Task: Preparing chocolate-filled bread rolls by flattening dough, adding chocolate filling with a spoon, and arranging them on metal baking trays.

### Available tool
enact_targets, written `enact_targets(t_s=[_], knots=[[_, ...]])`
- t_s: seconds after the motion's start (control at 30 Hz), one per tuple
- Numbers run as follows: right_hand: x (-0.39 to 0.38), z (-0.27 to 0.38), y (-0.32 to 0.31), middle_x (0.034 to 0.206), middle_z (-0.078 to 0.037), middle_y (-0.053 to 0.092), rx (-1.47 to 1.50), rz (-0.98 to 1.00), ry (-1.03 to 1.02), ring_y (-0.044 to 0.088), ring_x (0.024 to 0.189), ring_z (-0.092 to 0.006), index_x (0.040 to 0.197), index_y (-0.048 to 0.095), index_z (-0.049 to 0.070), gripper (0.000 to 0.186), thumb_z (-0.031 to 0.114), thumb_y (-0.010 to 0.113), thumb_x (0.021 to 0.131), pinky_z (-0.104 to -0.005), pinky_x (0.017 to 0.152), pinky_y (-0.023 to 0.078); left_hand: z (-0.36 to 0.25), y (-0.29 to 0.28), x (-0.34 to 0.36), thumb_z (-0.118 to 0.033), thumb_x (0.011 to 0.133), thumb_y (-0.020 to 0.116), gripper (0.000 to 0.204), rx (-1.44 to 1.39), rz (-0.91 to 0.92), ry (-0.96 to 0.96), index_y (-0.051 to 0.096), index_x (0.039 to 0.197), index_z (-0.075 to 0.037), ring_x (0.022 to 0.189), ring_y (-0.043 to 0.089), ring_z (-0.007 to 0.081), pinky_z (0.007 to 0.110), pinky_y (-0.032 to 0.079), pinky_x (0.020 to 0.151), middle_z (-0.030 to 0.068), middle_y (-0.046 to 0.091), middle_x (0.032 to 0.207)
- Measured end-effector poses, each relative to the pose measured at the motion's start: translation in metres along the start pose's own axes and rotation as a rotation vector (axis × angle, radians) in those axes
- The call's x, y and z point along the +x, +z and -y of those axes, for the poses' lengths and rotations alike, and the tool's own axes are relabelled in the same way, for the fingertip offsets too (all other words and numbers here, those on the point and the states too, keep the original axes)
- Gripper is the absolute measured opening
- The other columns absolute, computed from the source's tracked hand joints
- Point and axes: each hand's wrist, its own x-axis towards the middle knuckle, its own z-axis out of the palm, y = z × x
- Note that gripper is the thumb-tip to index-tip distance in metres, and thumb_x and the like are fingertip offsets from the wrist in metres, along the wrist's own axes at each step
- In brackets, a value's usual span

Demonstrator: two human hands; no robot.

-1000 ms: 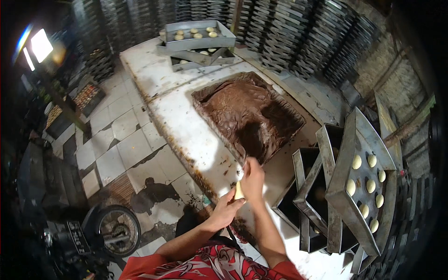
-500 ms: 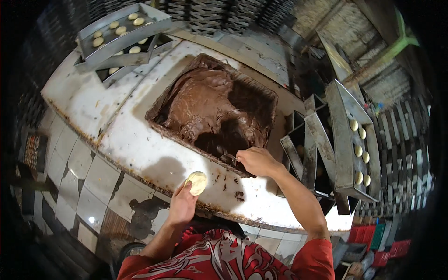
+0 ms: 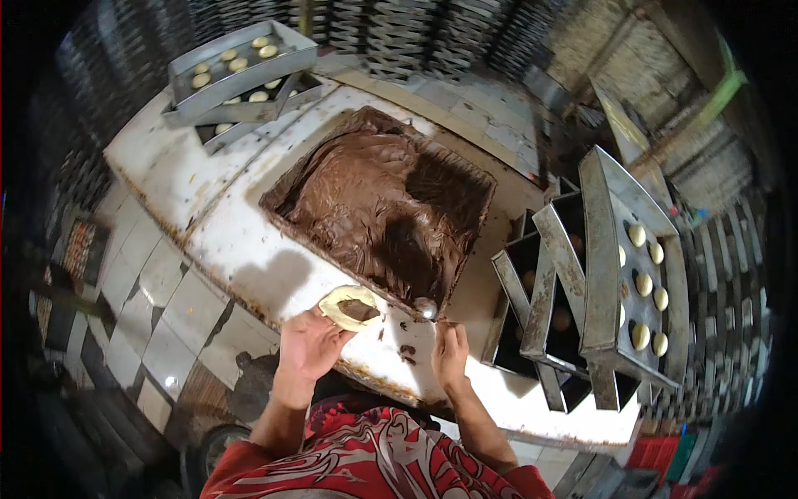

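Observation:
My left hand (image 3: 311, 345) grips a flattened round of pale dough (image 3: 335, 306) at its near left edge. A smear of chocolate filling (image 3: 358, 311) lies in the middle of the dough. To the right, the fingers of my right hand (image 3: 450, 353) are closed round the end of a spoon (image 3: 426, 308). The spoon's shiny bowl is beside the near corner of a big shallow tray (image 3: 303, 255), which is coated and heaped with brown chocolate paste (image 3: 353, 183). A hollow is scooped in the paste at the near right.
Metal pans (image 3: 603, 249) with balls of dough (image 3: 644, 284) are stacked crosswise at the right. More such pans (image 3: 241, 79) stand at the far left of the white table (image 3: 224, 241). Below the table's stained near edge lies a tiled floor (image 3: 179, 312).
My right hand has drawn back from the paste toward me with the spoon. The dough has come up and right, nearer the tray, and now carries chocolate filling.

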Motion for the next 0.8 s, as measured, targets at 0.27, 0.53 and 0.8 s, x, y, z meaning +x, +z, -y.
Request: enact_targets(t_s=[0.27, 0.53, 0.8], knots=[[-0.022, 0.011, -0.024, 0.094, -0.016, 0.057, -0.244, -0.121, 0.146, 0.053, 0.084, -0.0276, 0.109, 0.056, 0.002, 0.022, 0.002, 0.054, 0.087, -0.0356, 0.082, 0.041, 0.119, -0.013, -0.049, -0.009, 0.085, 0.049, 0.037, -0.064, 0.018, -0.095, 0.049, 0.121, -0.004, 0.106, 0.055, 0.0241, 0.041, 0.042, 0.095, 0.0098, 0.059, 0.113], [-0.043, 0.047, -0.09, 0.092, -0.014, 0.056, 0.817, 0.785, 0.337, 0.056, 0.085, -0.0238, 0.097, 0.062, -0.001, 0.022, 0.019, 0.059, 0.087, -0.0303, 0.077, 0.045, 0.171, 0.012, -0.12, 0.004, 0.08, 0.041, 0.043, 0.271, -0.247, -0.078, 0.043, 0.123, -0.002, 0.089, 0.062, 0.0303, 0.036, 0.055, 0.069, 0.0197, 0.059, 0.104], [-0.122, 0.066, -0.164, 0.093, -0.012, 0.059, 0.288, 0.459, -0.216, 0.06, 0.081, -0.0311, 0.096, 0.056, 0.002, 0.023, 0.01, 0.068, 0.078, -0.0391, 0.072, 0.05, 0.231, 0.009, -0.158, 0.003, 0.081, 0.044, 0.032, 0.054, -0.098, -0.021, 0.053, 0.112, 0.002, 0.1, 0.057, 0.024, 0.035, 0.045, 0.088, 0.015, 0.057, 0.112]])
